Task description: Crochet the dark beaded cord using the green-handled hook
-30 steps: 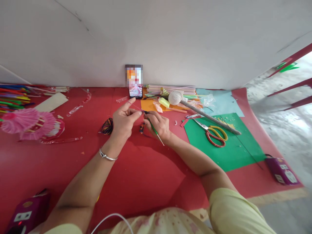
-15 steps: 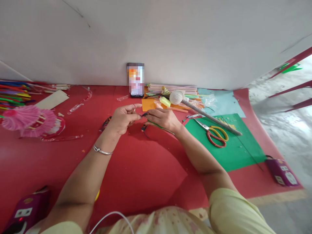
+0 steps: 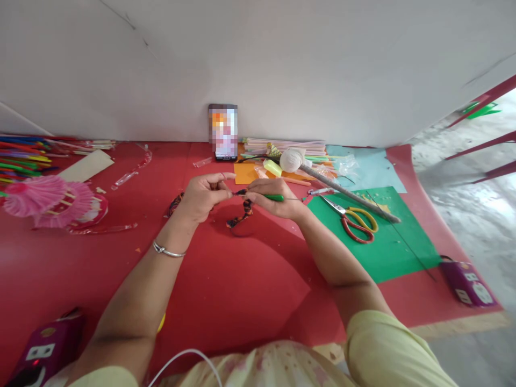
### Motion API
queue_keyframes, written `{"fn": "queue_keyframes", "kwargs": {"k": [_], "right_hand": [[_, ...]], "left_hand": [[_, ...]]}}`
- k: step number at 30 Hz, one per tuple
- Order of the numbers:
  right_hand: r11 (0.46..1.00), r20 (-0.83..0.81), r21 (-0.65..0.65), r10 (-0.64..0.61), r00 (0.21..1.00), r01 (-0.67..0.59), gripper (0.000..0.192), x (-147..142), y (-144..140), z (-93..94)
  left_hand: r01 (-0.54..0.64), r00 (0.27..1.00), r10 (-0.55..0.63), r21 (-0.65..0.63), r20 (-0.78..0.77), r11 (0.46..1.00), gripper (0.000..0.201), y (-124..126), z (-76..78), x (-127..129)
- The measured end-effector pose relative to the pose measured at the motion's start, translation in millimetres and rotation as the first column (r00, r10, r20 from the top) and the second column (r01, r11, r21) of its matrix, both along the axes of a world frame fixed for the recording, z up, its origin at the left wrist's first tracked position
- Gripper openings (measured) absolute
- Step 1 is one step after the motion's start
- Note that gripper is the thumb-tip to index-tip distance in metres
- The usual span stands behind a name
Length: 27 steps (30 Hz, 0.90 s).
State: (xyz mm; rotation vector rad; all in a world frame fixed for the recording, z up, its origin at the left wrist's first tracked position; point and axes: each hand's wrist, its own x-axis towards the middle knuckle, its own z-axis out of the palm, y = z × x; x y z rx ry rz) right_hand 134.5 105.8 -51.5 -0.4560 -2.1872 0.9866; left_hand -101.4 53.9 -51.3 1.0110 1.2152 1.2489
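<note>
Your left hand (image 3: 203, 196) pinches the thread taut while your right hand (image 3: 274, 198) grips the green crochet hook (image 3: 271, 197) level — so the multicoloured cord (image 3: 241, 214) hangs free just above the red mat (image 3: 226, 279).

The scissors (image 3: 353, 219) lie on a paper sheet (image 3: 387, 252), right of the right hand (image 3: 275, 198).
</note>
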Motion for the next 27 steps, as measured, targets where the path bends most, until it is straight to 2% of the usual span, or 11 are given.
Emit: {"fn": "queue_keyframes", "kwargs": {"k": [2, 5, 7, 8, 13, 15, 17, 19, 21, 23, 27], "right_hand": [[0.968, -0.054, -0.251, -0.013, 0.998, -0.001, 0.043, -3, 0, -4.9], [0.802, -0.14, -0.597, -0.069, 0.988, -0.028, 0.058, -15, -2, -22.1], [0.696, -0.174, -0.717, -0.122, 0.977, -0.041, 0.072, -25, -7, -33.9], [0.674, -0.181, -0.737, -0.146, 0.973, -0.036, 0.074, -30, -10, -38.0], [0.76, -0.202, -0.639, -0.313, 0.928, 0.117, 0.068, -40, -23, -37.6], [0.747, -0.201, -0.646, -0.363, 0.91, 0.156, 0.066, -45, -26, -34.5], [0.662, -0.212, -0.731, -0.45, 0.867, 0.165, 0.067, -54, -29, -32.7], [0.505, -0.214, -0.856, -0.534, 0.818, 0.106, 0.069, -66, -32, -30.7], [0.32, -0.215, -0.947, -0.559, 0.801, -0.032, 0.069, -75, -35, -27.0], [0.197, -0.264, -0.963, -0.54, 0.799, -0.185, 0.065, -80, -38, -22.3], [0.147, -0.374, -0.926, -0.488, 0.789, -0.348, 0.059, -79, -40, -18.3]], "left_hand": [[0.019, 0.999, -0.019, -0.008, 0.038, 1.0, 0.043, -1, 1.8, 1], [0.025, 0.992, -0.023, -0.013, 0.128, 1.0, 0.046, -2, 4.9, 6], [0.009, 0.984, -0.006, -0.016, 0.18, 1.0, 0.045, -2, 6.5, 10], [-0.005, 0.98, 0.009, -0.022, 0.197, 1.0, 0.045, -1, 7.0, 13], [-0.104, 0.986, 0.103, 0.005, 0.133, 0.995, 0.046, -2, 1.9, 21], [-0.163, 0.987, 0.163, 0.109, 0.004, 0.981, 0.042, -4, -3.5, 25], [-0.216, 0.954, 0.258, 0.248, -0.15, 0.944, 0.038, -7, -8.9, 29], [-0.253, 0.911, 0.339, 0.331, -0.235, 0.909, 0.035, -9, -12.7, 34], [-0.298, 0.908, 0.371, 0.323, -0.196, 0.898, 0.038, -9, -13.7, 37], [-0.341, 0.932, 0.361, 0.24, -0.043, 0.909, 0.047, -6, -11.3, 39], [-0.303, 0.925, 0.28, 0.056, 0.256, 0.951, 0.058, -1, -1.0, 35]]}}
